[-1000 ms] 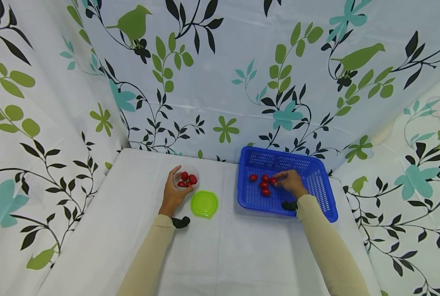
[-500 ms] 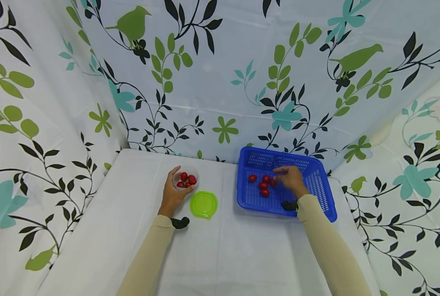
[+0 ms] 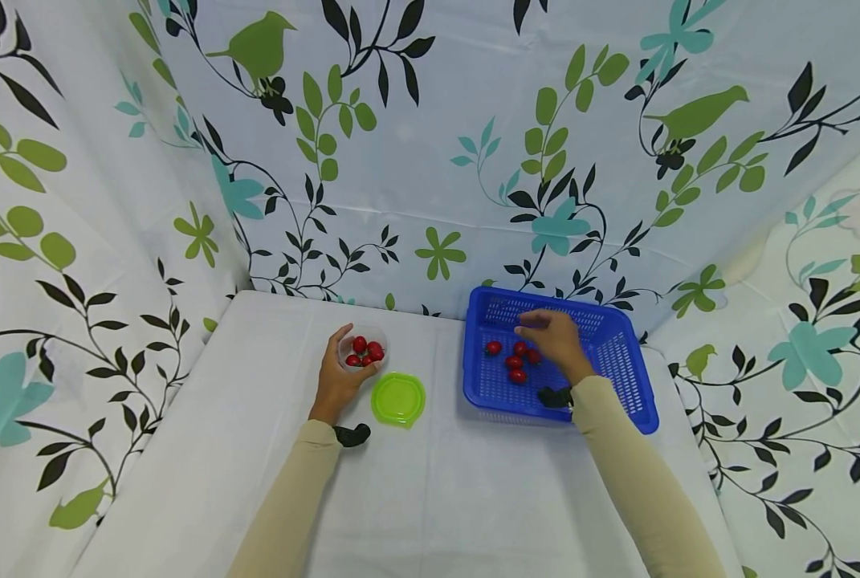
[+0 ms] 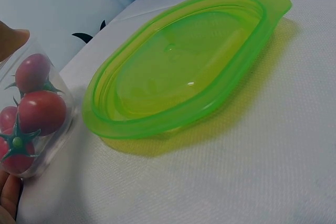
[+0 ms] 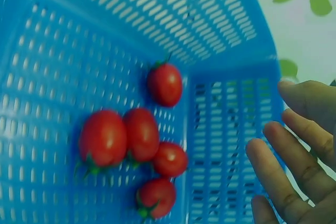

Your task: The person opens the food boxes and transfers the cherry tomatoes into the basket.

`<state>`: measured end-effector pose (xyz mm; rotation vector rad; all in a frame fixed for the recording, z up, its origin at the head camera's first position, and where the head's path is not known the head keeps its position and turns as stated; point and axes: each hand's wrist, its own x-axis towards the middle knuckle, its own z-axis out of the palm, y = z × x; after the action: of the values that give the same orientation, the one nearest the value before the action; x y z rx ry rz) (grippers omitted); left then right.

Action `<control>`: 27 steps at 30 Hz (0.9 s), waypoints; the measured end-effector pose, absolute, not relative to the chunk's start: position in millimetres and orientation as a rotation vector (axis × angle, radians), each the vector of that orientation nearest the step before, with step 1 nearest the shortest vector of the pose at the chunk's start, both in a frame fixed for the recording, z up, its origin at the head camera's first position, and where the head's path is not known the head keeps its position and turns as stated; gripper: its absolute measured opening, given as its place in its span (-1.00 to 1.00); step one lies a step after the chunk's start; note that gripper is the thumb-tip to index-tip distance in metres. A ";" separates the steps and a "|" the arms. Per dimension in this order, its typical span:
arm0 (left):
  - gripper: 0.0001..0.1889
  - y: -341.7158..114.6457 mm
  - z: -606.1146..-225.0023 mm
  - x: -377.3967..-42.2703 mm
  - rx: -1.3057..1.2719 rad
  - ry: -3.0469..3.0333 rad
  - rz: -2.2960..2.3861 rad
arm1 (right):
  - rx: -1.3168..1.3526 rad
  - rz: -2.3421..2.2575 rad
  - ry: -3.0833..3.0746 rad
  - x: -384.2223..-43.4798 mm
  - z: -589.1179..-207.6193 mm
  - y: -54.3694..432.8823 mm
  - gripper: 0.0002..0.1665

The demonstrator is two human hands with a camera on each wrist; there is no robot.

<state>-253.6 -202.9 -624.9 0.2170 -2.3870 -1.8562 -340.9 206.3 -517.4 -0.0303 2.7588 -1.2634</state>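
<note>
My left hand point(image 3: 336, 381) holds a small clear plastic container point(image 4: 59, 141) with several red cherry tomatoes point(image 4: 42, 113) inside, its thumb and fingers on opposite sides. Close beside it, a green plastic lid point(image 3: 398, 399) lies on the table. Over the blue perforated basket point(image 3: 489, 395) hovers my right hand point(image 3: 560, 341), thumb and fingers loosely extended. In the right wrist view its fingers point(image 5: 275, 174) are apart, with nothing between them. Several red tomatoes point(image 5: 103, 139) lie on the basket floor, most in a cluster and one point(image 5: 165, 84) a little apart.
White cloth covers the table point(image 3: 473, 498). A patterned curtain point(image 3: 401, 201) with leaves and birds hangs behind the table and along both sides. The basket stands at the back right, its raised rim around the tomatoes.
My right hand has let go of a tomato, which stays in the basket, then lifted and moved slightly toward the back. The left hand and container stay in place.
</note>
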 end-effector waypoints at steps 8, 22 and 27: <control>-0.03 -202.6 -625.2 -253.3 0.220 -2.384 -1.866 | -0.062 -1.333 2.691 -337.5 -506.3 188.6 -0.44; -0.04 -203.0 -625.5 -253.3 0.225 -2.386 -1.871 | -0.132 -1.344 2.656 -332.8 -499.0 161.0 -0.45; -0.04 -203.2 -624.8 -253.6 0.218 -2.384 -1.865 | -0.190 -1.354 2.665 -332.0 -497.2 150.6 -0.44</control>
<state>-253.6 -203.2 -624.8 0.2176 -2.3836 -1.8645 -332.0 150.6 -497.2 -0.1898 2.6652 -1.3537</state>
